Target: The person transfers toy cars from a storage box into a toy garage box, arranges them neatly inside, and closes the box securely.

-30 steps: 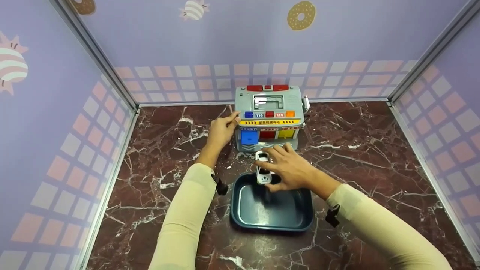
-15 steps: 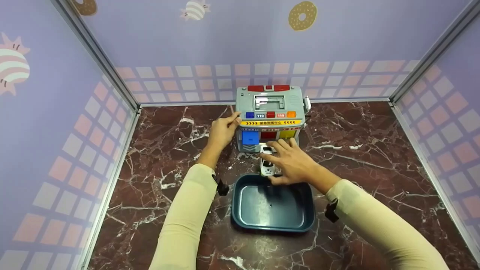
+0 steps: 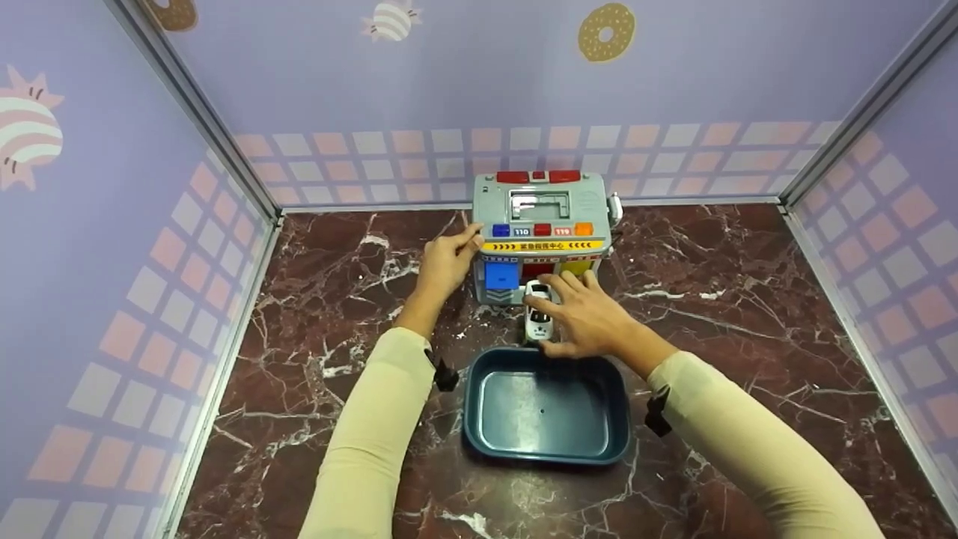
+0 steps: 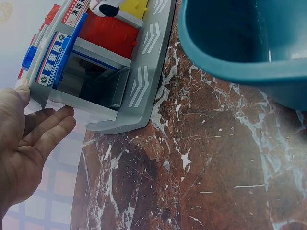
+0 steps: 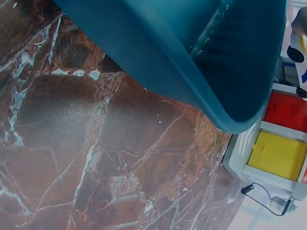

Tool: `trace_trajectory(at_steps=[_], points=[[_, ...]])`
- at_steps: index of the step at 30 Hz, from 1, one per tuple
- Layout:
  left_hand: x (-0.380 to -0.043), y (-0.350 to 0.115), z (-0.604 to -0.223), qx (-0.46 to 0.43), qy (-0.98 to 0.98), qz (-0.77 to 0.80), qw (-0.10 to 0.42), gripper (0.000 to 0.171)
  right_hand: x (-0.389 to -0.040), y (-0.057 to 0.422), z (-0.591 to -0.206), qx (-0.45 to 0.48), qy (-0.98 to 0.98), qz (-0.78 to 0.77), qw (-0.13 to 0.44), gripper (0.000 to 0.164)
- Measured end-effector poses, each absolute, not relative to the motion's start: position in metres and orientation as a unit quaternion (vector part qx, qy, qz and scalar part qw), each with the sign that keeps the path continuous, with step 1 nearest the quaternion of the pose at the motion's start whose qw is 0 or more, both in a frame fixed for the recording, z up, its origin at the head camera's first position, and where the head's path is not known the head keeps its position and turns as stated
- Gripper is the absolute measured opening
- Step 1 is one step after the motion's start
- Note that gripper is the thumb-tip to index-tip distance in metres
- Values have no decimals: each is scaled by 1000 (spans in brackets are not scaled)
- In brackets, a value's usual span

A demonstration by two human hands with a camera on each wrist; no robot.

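Observation:
My right hand (image 3: 591, 318) grips a white toy police car (image 3: 539, 323) from its right side, thumb at the near end and fingers toward the far end. The car points lengthwise toward a grey toy rescue station (image 3: 591, 198) and overlaps its front ramp in the head view. At the station's left front corner, my left hand (image 3: 447, 262) holds on with thumb at the roof edge and fingers against the side wall (image 4: 48, 129). The blue door (image 3: 501, 276) is swung up over an open bay (image 4: 91, 79); the red door (image 4: 108, 36) and yellow door (image 5: 278, 155) are down.
A dark blue plastic basin (image 3: 471, 419) stands on the marbled tabletop (image 3: 337, 299), just in front of the car. Purple patterned walls (image 3: 479, 82) enclose the back and sides. A small corded handset (image 5: 280, 203) hangs at the station's right side.
My right hand has carried the toy police car away from above the basin, forward and slightly right to the station's front. My left hand has stayed at the station's corner.

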State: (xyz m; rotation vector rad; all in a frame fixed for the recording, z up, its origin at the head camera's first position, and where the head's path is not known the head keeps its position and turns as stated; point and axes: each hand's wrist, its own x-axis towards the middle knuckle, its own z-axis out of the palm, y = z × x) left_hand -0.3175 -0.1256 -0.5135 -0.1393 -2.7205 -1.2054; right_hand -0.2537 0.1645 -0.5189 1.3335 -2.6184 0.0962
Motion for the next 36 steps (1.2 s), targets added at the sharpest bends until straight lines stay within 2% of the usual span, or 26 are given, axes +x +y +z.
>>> trace_trajectory(at_steps=[11, 23, 36], points=[[-320, -128, -515, -53, -908, -404, 95, 39, -269, 157, -524, 436, -896, 33, 69, 77], [-321, -126, -516, -42, -907, -411, 79, 40, -281, 137, -535, 446, -895, 20, 11, 76], [-317, -126, -517, -43, -909, -409, 76, 41, -284, 115, -551, 439, -898, 28, -14, 75]])
